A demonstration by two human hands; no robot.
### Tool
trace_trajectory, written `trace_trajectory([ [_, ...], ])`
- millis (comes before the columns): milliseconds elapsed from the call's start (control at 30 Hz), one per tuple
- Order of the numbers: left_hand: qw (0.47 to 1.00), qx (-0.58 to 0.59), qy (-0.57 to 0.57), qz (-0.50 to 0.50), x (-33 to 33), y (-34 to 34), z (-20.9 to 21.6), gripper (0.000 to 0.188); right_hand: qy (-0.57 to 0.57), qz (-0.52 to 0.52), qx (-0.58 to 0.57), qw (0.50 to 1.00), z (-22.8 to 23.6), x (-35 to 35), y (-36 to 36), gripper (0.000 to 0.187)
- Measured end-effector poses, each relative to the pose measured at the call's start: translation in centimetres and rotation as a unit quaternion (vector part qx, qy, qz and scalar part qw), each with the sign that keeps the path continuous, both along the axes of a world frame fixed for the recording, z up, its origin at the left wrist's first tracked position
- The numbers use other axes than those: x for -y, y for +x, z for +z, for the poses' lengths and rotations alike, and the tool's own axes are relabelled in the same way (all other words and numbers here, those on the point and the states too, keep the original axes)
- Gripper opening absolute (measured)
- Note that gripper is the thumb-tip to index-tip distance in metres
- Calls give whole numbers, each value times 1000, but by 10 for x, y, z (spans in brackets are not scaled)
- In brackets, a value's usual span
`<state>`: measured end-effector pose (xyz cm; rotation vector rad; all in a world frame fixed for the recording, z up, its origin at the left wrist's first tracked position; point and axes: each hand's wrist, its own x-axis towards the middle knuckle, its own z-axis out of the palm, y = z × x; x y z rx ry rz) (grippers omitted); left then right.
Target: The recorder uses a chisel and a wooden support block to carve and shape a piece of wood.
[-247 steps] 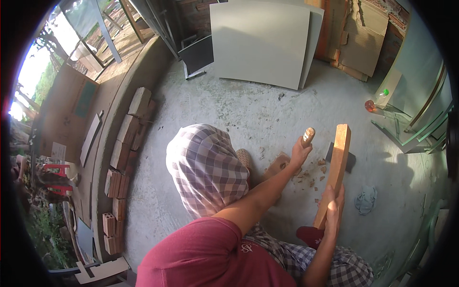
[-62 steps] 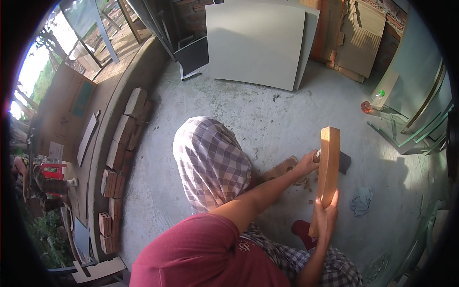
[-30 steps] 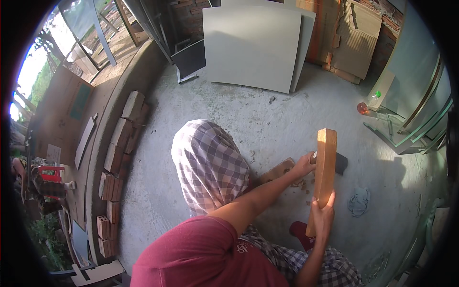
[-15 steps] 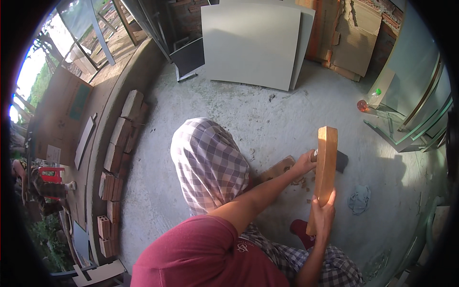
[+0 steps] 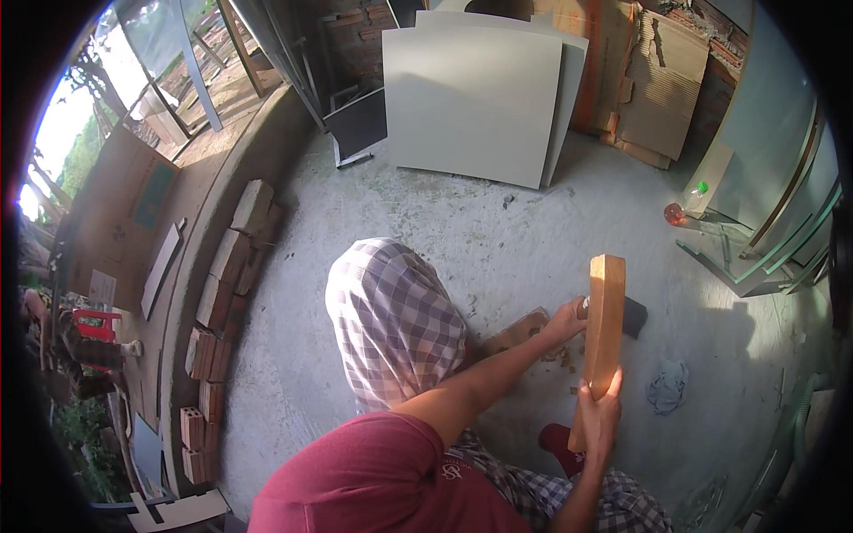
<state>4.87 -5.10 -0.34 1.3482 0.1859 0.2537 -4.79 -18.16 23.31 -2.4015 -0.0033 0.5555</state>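
My right hand (image 5: 601, 407) is wrapped round the lower part of a squared wooden bar (image 5: 607, 311), which stands nearly upright in front of me. Reaching across from the left, my left hand (image 5: 567, 322) is closed on the handle of a tool with a dark, flat, broad blade (image 5: 634, 317). The bar hides the middle of that tool, so its exact kind and whether it touches the wood cannot be made out. Below my left hand, wood chips (image 5: 566, 357) lie beside a flat brown board (image 5: 515, 332) on the concrete floor.
A crumpled pale cloth (image 5: 667, 386) lies to the right. Glass sheets (image 5: 782, 231) lean at the far right near a bottle of red liquid (image 5: 675, 213). White panels (image 5: 475, 107) stand ahead. Stacked bricks (image 5: 213, 302) line the left ledge; a person (image 5: 84, 351) is beyond it.
The whole view has shifted slightly, with the scene sitting a little lower. Both hands keep their holds on the wooden bar and the tool; no clear movement between them shows.
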Motion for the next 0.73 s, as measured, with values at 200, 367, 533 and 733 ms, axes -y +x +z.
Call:
trace_trajectory([
  [200, 1000, 2, 1, 0, 5, 2, 1, 34, -3, -7, -6, 1000, 1, 3, 0, 71],
  [367, 1000, 6, -22, 0, 6, 4, 0, 35, -17, -17, -20, 1000, 4, 0, 0, 73],
  [533, 1000, 12, -1, 5, 3, 4, -2, 35, -16, -13, -23, 1000, 4, -2, 1, 73],
  [733, 999, -17, -29, -27, -1, -6, 24, 37, -18, -12, -29, 999, 0, 3, 2, 74],
])
